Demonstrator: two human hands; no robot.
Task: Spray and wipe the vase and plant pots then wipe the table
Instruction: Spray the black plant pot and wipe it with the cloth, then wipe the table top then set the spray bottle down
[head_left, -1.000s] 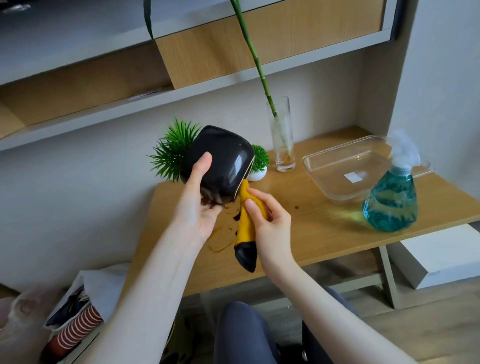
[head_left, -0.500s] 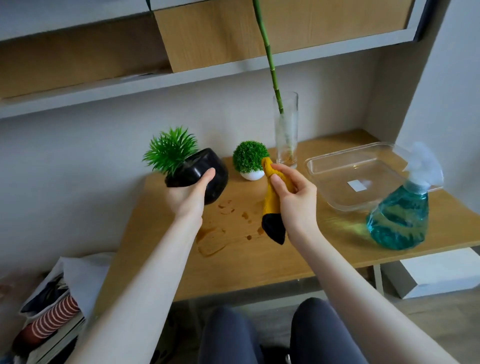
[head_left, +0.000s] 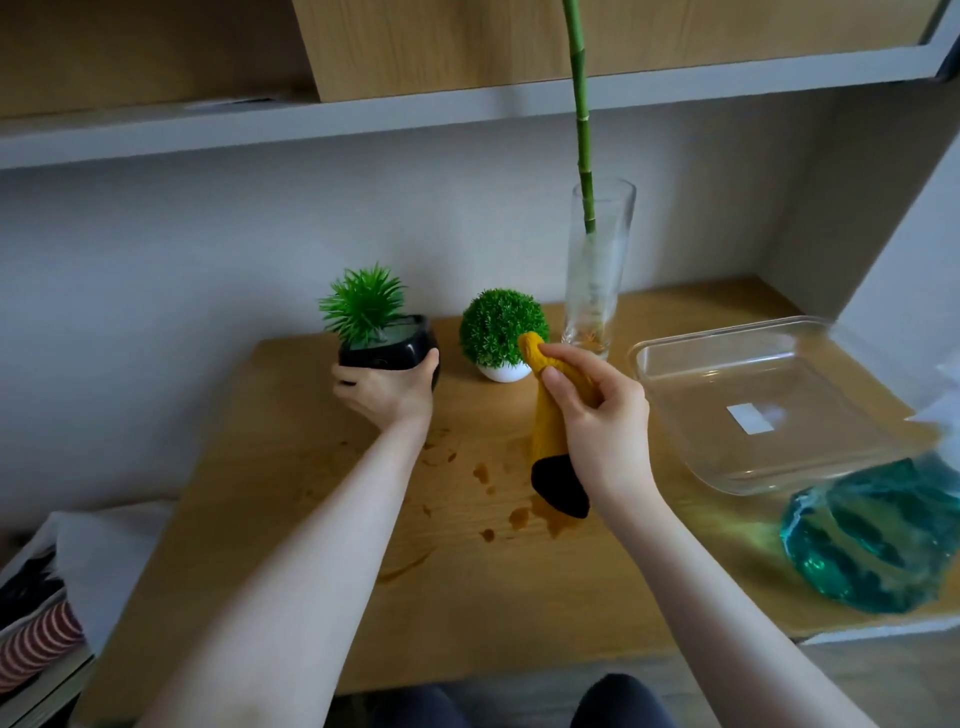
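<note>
Gripping the black pot (head_left: 388, 347) from the front, the left hand (head_left: 385, 387) holds it upright on the table (head_left: 291, 519), left of the white pot (head_left: 503, 372). Right hand (head_left: 597, 415) pinches the yellow cloth (head_left: 551, 431), just right of the white pot; vase (head_left: 597, 270) stands behind. Risk, as I judge it: the dangling cloth dragging through the brown spills (head_left: 519, 517) and smearing them, or a reach tipping the tall vase.

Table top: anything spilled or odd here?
Yes. Dark wet blotches and drips mark the wooden table in front of the black pot, under the yellow cloth that the right hand holds. Nothing is tipped over.
</note>
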